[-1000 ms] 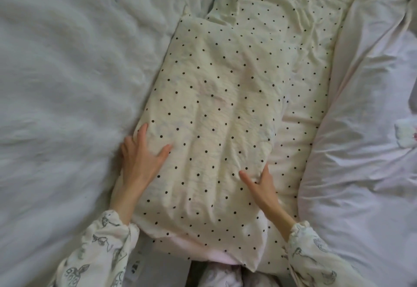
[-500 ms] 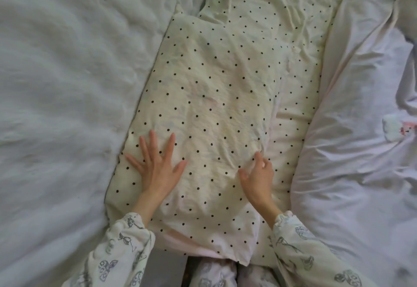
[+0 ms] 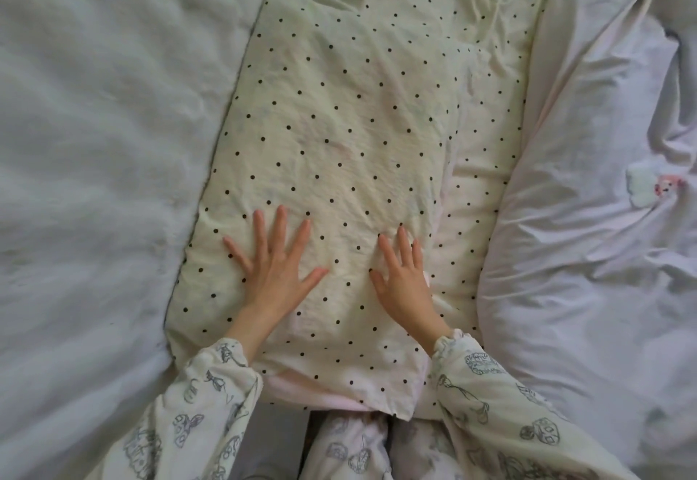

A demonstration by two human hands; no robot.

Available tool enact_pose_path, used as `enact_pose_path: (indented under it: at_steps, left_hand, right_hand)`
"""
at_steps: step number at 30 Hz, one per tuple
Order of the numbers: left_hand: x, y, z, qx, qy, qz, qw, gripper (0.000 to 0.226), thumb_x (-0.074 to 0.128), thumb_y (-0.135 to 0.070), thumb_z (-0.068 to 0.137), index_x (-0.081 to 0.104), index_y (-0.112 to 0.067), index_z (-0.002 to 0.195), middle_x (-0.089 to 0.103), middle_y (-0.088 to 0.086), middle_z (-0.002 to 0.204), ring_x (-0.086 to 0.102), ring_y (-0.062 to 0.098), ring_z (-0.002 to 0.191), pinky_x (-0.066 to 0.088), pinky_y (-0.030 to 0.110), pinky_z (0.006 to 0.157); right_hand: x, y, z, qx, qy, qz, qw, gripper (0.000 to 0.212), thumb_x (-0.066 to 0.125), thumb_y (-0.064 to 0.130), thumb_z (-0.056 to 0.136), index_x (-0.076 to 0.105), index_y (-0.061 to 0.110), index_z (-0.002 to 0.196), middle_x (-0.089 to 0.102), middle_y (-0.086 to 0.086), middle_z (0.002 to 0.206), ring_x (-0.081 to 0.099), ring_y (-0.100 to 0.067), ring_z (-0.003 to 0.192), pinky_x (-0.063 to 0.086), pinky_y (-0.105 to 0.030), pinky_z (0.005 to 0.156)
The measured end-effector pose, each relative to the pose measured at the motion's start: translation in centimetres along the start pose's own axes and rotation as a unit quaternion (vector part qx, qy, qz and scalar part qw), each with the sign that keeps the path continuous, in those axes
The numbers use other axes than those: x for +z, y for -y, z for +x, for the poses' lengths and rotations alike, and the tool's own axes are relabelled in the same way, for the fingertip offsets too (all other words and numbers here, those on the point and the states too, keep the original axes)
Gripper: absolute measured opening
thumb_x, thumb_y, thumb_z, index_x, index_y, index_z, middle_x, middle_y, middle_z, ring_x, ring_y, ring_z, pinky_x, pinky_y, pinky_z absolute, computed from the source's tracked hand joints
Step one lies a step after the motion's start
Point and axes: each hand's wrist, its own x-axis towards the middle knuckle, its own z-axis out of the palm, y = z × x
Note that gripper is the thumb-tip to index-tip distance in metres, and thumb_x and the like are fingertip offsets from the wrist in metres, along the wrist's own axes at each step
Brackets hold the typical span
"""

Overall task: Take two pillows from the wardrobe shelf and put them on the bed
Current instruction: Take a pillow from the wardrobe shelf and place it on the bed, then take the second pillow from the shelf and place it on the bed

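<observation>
pillow [image 3: 339, 162]: cream cover, black dots, lies flat on the bed, long axis running away from the camera, slightly tilted left at the far end
pillow under it: a second dotted cushion or sheet [image 3: 486, 110] of the same print shows along the right edge and past the far end; cannot tell which it is
left hand [image 3: 277, 268]: palm down on the near-left part of the pillow, fingers spread, gripping nothing
right hand [image 3: 405, 276]: palm down on the near-right part, fingers loosely together and extended, nothing clamped
left side: fluffy white blanket [image 3: 98, 147] butts against the pillow's left edge
right side: rumpled pale pink duvet [image 3: 588, 245], just beside the dotted fabric, small appliqué patch [image 3: 641, 183] on it
sleeves [image 3: 211, 396]: cream, grey line-drawn print, gathered cuffs at both wrists
near edge: pillow's near end overhangs slightly, pink lining [image 3: 301, 391] visible under it
</observation>
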Motion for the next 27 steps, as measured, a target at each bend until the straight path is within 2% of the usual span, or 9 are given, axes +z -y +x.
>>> enact_pose_path:
  at_steps: [3,5,7,9,12,16,21,24,27]
  left_hand:
    - [-0.1,-1.0,0.2,-0.009,0.035,-0.004,0.999,0.089,0.027,-0.075,0.079,-0.028,-0.036,0.136,-0.041,0.002,0.144,-0.047,0.032,0.125,-0.025,0.072,0.087]
    - [-0.5,-1.6,0.0,-0.015,0.066,-0.013,0.998,0.089,0.029,-0.071,0.082,-0.027,-0.032,0.138,-0.041,0.004,0.145,-0.047,0.032,0.124,-0.022,0.072,0.088]
    - [-1.2,-2.2,-0.4,-0.018,0.109,-0.018,0.994,0.088,0.033,-0.066,0.085,-0.024,-0.030,0.141,-0.039,0.006,0.146,-0.043,0.034,0.127,-0.017,0.074,0.092]
    - [-2.2,-3.1,-0.6,-0.013,0.150,-0.032,0.988,0.087,0.037,-0.063,0.086,-0.019,-0.029,0.143,-0.036,0.007,0.149,-0.036,0.034,0.133,-0.008,0.074,0.097]
    - [-4.3,-6.0,-1.2,0.018,0.168,-0.109,0.980,0.077,0.039,-0.059,0.088,0.003,-0.026,0.147,-0.021,0.008,0.155,-0.019,0.028,0.141,0.004,0.067,0.107]
    - [-6.8,-12.7,-3.9,0.107,0.093,-0.166,0.976,0.068,0.044,-0.050,0.090,0.016,-0.022,0.146,-0.006,0.008,0.157,-0.006,0.025,0.144,0.008,0.055,0.113]
    - [-7.4,-22.6,-10.6,0.197,0.041,-0.187,0.962,0.065,0.048,-0.047,0.089,0.024,-0.022,0.144,0.001,0.011,0.156,0.002,0.026,0.144,0.017,0.047,0.114]
    - [-7.0,-29.1,-15.5,0.252,0.027,-0.199,0.947,0.061,0.050,-0.043,0.090,0.028,-0.020,0.142,0.013,0.013,0.154,0.014,0.027,0.141,0.021,0.043,0.113]
    - [-6.0,-35.9,-20.4,0.328,0.018,-0.210,0.921,0.055,0.051,-0.035,0.091,0.035,-0.015,0.140,0.030,0.010,0.148,0.028,0.024,0.137,0.027,0.037,0.108]
  right_hand:
    - [-0.2,-0.4,-1.0,0.014,0.034,0.008,0.999,0.067,0.049,0.022,0.092,0.011,0.026,0.147,-0.008,-0.003,0.157,-0.010,-0.034,0.143,0.023,-0.042,0.110]
    - [-0.7,-0.9,-1.8,0.016,0.067,0.023,0.997,0.067,0.049,0.021,0.092,0.012,0.026,0.148,-0.010,-0.002,0.157,-0.008,-0.031,0.143,0.021,-0.041,0.111]
    - [-1.7,-1.1,-2.6,0.025,0.098,0.061,0.993,0.063,0.049,0.024,0.094,0.016,0.024,0.147,-0.005,-0.002,0.158,0.002,-0.025,0.144,0.018,-0.036,0.112]
    - [-3.3,-1.1,-3.3,0.071,0.097,0.152,0.981,0.059,0.048,0.027,0.094,0.022,0.021,0.146,0.012,-0.004,0.157,0.020,-0.022,0.141,0.022,-0.033,0.110]
    - [-6.6,-1.5,-5.0,0.127,0.042,0.260,0.956,0.056,0.049,0.029,0.094,0.026,0.020,0.144,0.038,-0.008,0.146,0.040,-0.023,0.130,0.037,-0.036,0.103]
    - [-11.2,-4.5,-9.0,0.147,-0.034,0.288,0.946,0.050,0.049,0.028,0.094,0.033,0.017,0.140,0.052,-0.010,0.133,0.052,-0.015,0.107,0.043,-0.026,0.084]
    - [-15.8,-12.3,-18.8,0.185,-0.136,0.332,0.915,0.043,0.047,0.027,0.094,0.040,0.019,0.136,0.055,-0.005,0.125,0.052,-0.012,0.099,0.040,-0.021,0.079]
    - [-17.7,-17.1,-26.0,0.195,-0.208,0.351,0.892,0.040,0.047,0.028,0.095,0.042,0.021,0.134,0.053,0.004,0.114,0.052,-0.009,0.097,0.038,-0.013,0.067]
    - [-19.3,-21.9,-33.0,0.211,-0.284,0.384,0.853,0.039,0.049,0.027,0.094,0.044,0.021,0.132,0.051,0.007,0.110,0.053,-0.010,0.098,0.039,-0.017,0.074]
